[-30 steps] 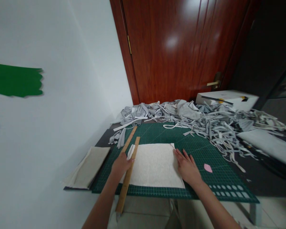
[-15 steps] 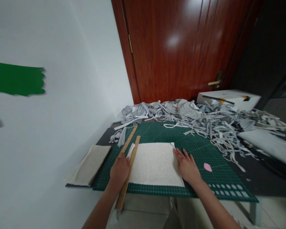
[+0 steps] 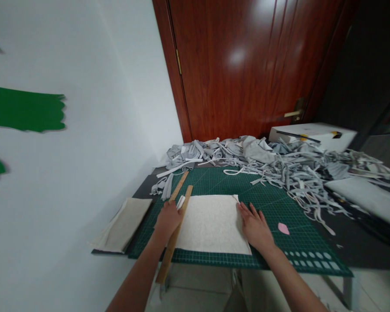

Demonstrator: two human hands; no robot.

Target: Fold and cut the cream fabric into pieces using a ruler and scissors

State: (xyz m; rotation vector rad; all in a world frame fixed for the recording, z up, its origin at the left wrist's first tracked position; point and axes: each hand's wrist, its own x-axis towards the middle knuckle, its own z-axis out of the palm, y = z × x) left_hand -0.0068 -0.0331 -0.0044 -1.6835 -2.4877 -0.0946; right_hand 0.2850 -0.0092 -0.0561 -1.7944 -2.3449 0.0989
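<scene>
Fabric lies at the middle of the scene: a white fabric sheet [image 3: 211, 223] spread flat on the green cutting mat [image 3: 273, 203], near the table's front edge. The right hand [image 3: 255, 226] rests on the sheet's right edge, palm down, fingers spread. The left hand [image 3: 168, 219] presses on a wooden ruler [image 3: 173, 236] lying along the sheet's left edge, fingers curled over it and touching a small white strip [image 3: 181, 201]. A second wooden ruler [image 3: 178, 185] lies just beyond. A pink chip [image 3: 283, 228] sits to the right, a folded beige cloth [image 3: 125, 224] to the left, and grey fabric scraps [image 3: 279, 162] pile up at the far side.
</scene>
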